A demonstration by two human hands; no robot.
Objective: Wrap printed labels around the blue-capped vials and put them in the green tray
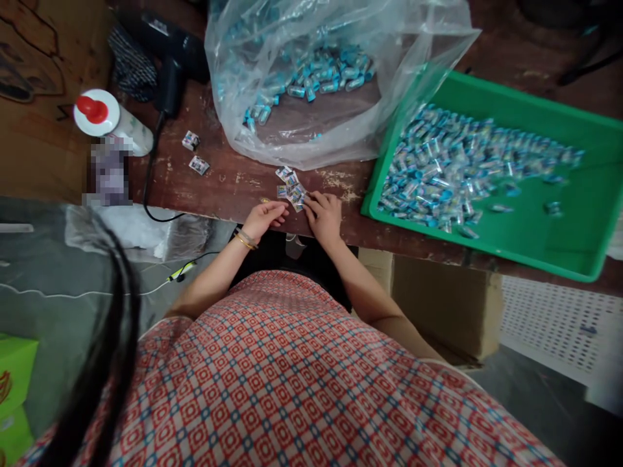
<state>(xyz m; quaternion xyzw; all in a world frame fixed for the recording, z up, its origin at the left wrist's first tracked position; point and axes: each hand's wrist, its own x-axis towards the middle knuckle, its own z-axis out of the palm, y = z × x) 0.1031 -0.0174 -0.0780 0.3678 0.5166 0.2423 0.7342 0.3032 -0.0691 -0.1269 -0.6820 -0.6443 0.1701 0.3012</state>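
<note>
Both my hands rest on the near edge of a worn brown wooden table (228, 181). My left hand (265, 217), with a gold bangle on the wrist, lies with fingers curled, touching a small item I cannot make out. My right hand (324, 213) has its fingertips on a small stack of printed labels (291, 188) fanned out on the table between the hands. Whether it grips them is unclear.
A green tray (559, 240) at the right holds several small blue-capped vials (452, 168). A clear plastic bag (321, 78) of more vials lies behind. A black heat gun (170, 65), a red-capped bottle (104, 117) and two loose labels (195, 152) sit at the left. A cardboard box (448, 305) stands under the table.
</note>
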